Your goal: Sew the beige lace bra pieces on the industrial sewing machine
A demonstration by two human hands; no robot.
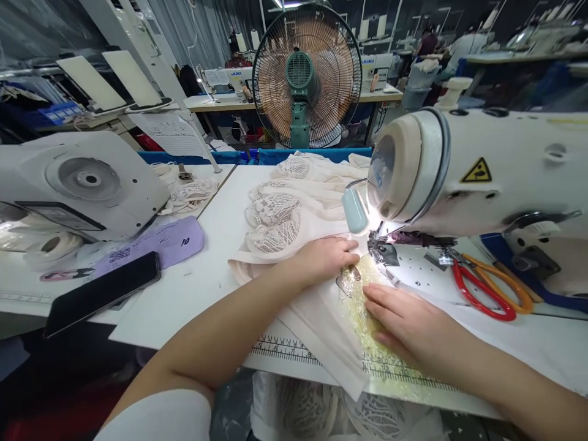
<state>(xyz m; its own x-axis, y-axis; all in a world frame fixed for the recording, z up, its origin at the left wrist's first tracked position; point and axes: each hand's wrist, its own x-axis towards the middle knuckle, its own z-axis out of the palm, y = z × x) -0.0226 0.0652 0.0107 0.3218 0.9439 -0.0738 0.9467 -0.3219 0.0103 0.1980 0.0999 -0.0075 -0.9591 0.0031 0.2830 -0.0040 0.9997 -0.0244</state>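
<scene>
Right now both hands lie flat and open on cream fabric (316, 318) under the sewing machine (482, 177). The left hand (328, 257) presses it just before the needle foot (383, 251); the right hand (404, 321) rests on what looks like yellowish lace (362, 294). Red scissors (482, 288) lie beyond the right hand; a phone (101, 293) sits well left.

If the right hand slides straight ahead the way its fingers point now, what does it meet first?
Most likely the left hand, which lies flat on the cream fabric just beyond the right hand fingertips. The presser foot of the sewing machine stands slightly to the side; depth is unclear.
</scene>
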